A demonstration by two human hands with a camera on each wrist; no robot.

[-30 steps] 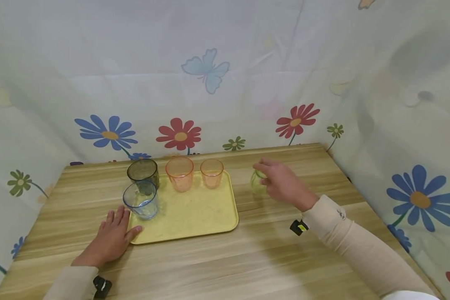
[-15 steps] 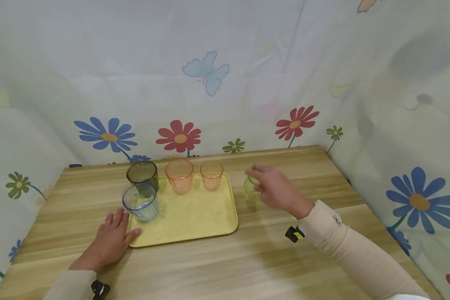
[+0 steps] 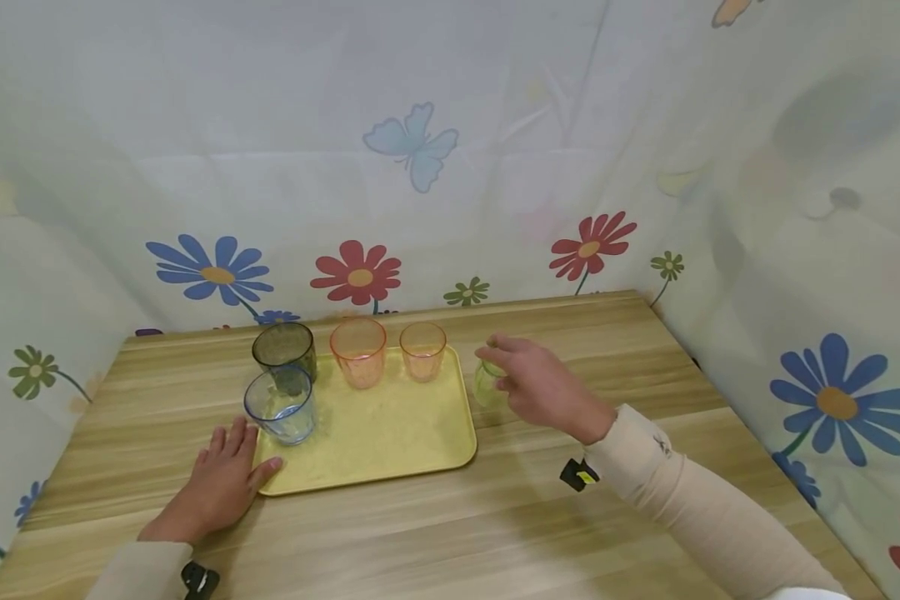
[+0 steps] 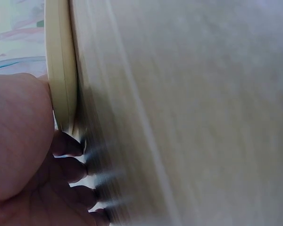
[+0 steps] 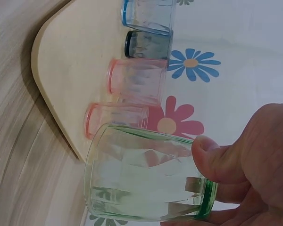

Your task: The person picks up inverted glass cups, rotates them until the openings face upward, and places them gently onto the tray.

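My right hand (image 3: 543, 385) grips a clear green glass tumbler (image 5: 137, 174) just right of the yellow tray (image 3: 397, 442). In the right wrist view the thumb and fingers hold its thick green base, and the wider rim faces down toward the table. My left hand (image 3: 221, 483) lies with fingers spread on the table at the tray's left edge, its thumb over the near corner. A blue tumbler (image 3: 292, 421) and a dark grey tumbler (image 3: 277, 346) stand at the tray's left. Along its far side are a larger pink tumbler (image 3: 360, 367) and a smaller orange-pink tumbler (image 3: 423, 358).
The wooden table (image 3: 390, 542) reaches back to a flower-printed curtain (image 3: 270, 183), which also hangs along both sides. Bare wood surrounds the tray at the front and right. Black wrist cameras sit by both cuffs.
My right hand has carried the green tumbler left, closer to the tray's right edge. The left hand and the other tumblers have stayed in place.
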